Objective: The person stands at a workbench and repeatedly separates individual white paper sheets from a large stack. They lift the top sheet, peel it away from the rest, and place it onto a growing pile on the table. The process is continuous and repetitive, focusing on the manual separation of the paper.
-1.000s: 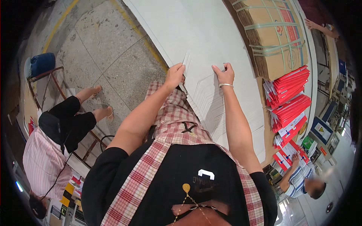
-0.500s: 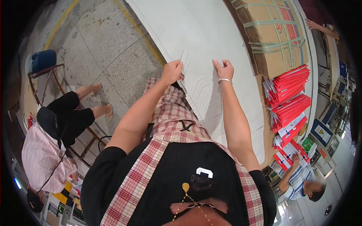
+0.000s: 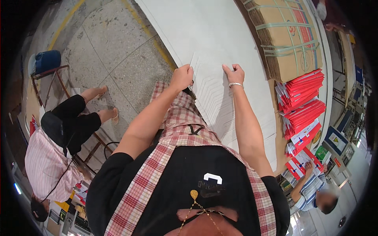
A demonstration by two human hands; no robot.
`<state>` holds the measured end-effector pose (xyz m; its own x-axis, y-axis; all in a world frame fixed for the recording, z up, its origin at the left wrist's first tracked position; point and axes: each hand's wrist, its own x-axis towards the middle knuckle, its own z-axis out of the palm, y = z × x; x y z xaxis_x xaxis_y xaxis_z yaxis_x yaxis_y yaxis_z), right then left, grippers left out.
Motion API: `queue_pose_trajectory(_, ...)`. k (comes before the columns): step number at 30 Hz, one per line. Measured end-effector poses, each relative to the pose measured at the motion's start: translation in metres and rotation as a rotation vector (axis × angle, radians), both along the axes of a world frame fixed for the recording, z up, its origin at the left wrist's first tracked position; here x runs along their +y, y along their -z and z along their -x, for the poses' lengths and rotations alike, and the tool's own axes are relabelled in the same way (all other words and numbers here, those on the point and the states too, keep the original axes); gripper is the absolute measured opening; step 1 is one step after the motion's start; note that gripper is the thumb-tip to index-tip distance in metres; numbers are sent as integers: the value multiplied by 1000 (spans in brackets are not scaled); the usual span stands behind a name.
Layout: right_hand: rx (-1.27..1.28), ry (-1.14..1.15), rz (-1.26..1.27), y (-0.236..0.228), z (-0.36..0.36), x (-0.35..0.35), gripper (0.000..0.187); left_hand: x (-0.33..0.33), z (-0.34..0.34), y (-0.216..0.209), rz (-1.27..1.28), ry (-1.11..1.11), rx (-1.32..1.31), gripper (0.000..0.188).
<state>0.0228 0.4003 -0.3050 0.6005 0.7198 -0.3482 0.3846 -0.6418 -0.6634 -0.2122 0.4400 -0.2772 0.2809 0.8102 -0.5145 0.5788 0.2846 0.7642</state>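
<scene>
White sheets (image 3: 210, 96) lie in staggered layers in front of me, their edges showing as a fan of fine lines. My left hand (image 3: 182, 78) is closed at the left side of these sheets, around the edge of the white sheets, with a thin edge rising above the knuckles. To its right, my right hand (image 3: 235, 74) rests over the white surface with thumb and forefinger apart and nothing seen between them; its other fingers are curled and partly hidden. A bracelet (image 3: 236, 84) circles the right wrist.
A strapped bundle of cardboard (image 3: 291, 35) and stacks of red-and-white printed packets (image 3: 301, 92) stand on the right. One person (image 3: 311, 188) holds packets at lower right; another (image 3: 51, 153) sits at left near a blue container (image 3: 47, 62).
Both hands stay nearly in place; the left has shifted very slightly to the right. At the far upper right, another person's outstretched arm has moved.
</scene>
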Motion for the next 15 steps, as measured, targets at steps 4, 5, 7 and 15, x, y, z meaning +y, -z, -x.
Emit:
queue_pose_trajectory(4, -27, -11, -22, 4, 3, -3, 47, -4, 2, 4, -82, 69, 140, 33)
queue_pose_trajectory(5, -39, -18, -28, 0, 6, -3, 46, -3, 3, 4, -45, 67, 111, 33)
queue_pose_trajectory(7, -32, -10, -27, -1, 7, 1, 45, 0, 5, 5, 28, 64, 51, 32)
queue_pose_trajectory(15, -151, -142, -195, -7, 13, 6, 44, -19, 5, -7, -192, -149, 82, 41)
